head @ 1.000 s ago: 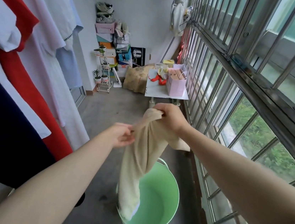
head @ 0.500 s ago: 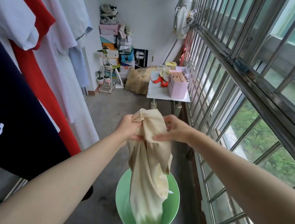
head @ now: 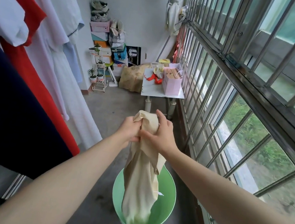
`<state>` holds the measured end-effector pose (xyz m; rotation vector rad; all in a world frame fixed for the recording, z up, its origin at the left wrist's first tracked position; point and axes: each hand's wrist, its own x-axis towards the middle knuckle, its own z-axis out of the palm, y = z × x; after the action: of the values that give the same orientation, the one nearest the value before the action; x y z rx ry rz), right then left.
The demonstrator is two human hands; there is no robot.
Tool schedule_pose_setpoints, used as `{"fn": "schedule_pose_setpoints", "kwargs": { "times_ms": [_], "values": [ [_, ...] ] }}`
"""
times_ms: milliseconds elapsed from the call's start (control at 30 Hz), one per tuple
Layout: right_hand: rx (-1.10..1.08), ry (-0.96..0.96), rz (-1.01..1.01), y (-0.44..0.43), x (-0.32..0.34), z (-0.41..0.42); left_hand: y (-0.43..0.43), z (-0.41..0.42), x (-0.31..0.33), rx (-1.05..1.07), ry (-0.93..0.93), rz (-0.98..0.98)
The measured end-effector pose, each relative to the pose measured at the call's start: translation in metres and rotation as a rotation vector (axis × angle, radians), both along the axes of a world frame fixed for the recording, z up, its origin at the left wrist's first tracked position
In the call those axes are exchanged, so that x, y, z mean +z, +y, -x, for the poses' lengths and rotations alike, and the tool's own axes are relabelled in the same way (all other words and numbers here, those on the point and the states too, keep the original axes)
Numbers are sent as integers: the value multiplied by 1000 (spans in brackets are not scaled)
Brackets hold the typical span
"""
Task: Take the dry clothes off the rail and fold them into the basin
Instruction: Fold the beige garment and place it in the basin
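- Clothes hang along the far left: a navy garment [head: 13, 104], a red garment [head: 40, 83] and a white dress [head: 69, 76], all well apart from the hands; these look yet to be taken down
- left hand [head: 128, 130]: fingers curled tight round the bunched top of the cream garment [head: 142, 176], gripping it from the left side
- cream garment: held up in the middle of the view, gathered into a loose rope; its lower end dips into the basin [head: 166, 198] and seems to rest on the bottom; it looks light, soft and limp, so it will sag and twist; I judge it best taken by two corners or the shoulder seams and spread flat before folding
- right hand [head: 160, 134]: touching the left, thumb and fingers wrapped over the same bunch; one finger lifts clear above the cloth
- basin: green, on the concrete floor below the hands; only this garment shows inside
- window bars [head: 236, 104]: close along the right; the cloth hangs clear of them
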<state>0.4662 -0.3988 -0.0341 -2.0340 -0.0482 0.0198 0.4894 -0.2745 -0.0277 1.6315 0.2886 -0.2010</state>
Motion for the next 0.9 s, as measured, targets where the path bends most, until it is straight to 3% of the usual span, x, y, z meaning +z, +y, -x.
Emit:
{"fn": "schedule_pose_setpoints", "kwargs": {
  "times_ms": [167, 267, 400, 500, 667, 900],
  "values": [
    [-173, -121, 173, 2, -4, 4, 15, 0, 3, 198, 37, 74],
    [-51, -58, 317, 2, 0, -5, 21, 3, 4, 119, 19, 9],
    [57, -124, 71, 10, 17, -12, 20, 9, 3, -32, 12, -56],
    [60, 12, -158, 8, 18, -20, 23, 12, 5, -96, 10, 24],
    [97, -8, -136, -9, 19, -26, 43, 7, 10, -113, 85, 142],
    [294, -60, -30, -27, 24, -26, 52, -10, 25, 49, 91, 5]
  ]
}}
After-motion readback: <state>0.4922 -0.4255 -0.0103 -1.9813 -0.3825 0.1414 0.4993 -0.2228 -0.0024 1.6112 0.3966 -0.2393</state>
